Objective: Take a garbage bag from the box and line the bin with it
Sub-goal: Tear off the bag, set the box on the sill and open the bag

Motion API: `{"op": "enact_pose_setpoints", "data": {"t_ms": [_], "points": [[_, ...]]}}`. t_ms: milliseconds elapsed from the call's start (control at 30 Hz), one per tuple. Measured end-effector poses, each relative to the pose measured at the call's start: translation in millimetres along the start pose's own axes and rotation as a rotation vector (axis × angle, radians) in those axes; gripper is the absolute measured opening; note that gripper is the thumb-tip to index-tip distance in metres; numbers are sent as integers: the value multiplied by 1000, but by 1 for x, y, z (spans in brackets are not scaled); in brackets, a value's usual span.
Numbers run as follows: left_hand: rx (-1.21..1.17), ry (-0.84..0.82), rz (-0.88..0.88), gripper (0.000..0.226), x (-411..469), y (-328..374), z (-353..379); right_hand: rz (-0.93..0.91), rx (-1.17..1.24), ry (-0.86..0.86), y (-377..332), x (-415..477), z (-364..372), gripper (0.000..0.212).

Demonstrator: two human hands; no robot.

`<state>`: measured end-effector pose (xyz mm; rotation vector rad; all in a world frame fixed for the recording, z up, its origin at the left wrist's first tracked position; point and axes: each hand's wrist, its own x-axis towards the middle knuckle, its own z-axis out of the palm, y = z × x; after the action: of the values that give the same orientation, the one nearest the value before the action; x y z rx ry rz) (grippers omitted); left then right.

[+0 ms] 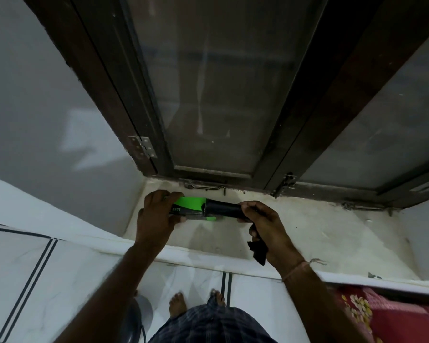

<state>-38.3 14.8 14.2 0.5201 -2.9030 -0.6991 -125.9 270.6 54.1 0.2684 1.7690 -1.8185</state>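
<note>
A green and black box [189, 208] of garbage bags lies on the white window sill [307, 233]. My left hand [156, 216] grips its left end. A black roll of bags [222, 209] sticks out of the box's right end, and my right hand [264, 225] holds that roll by its right end. A loose black piece of bag [258, 252] hangs from under my right palm. A grey bin [134, 318] stands on the floor below my left forearm, only partly visible.
A dark wooden window frame [144, 120] with frosted panes rises behind the sill, with a metal hook latch [206, 187] at its base. White tiled floor [47, 280] and my bare feet lie below. A red floral cloth [386, 315] sits at the lower right.
</note>
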Motion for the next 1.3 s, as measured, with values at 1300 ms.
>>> {"op": "enact_pose_setpoints", "data": {"t_ms": [1300], "points": [[-374,60,-23,70,-51,37,-29,-365,-115,-19,13,-22,34,29]]}}
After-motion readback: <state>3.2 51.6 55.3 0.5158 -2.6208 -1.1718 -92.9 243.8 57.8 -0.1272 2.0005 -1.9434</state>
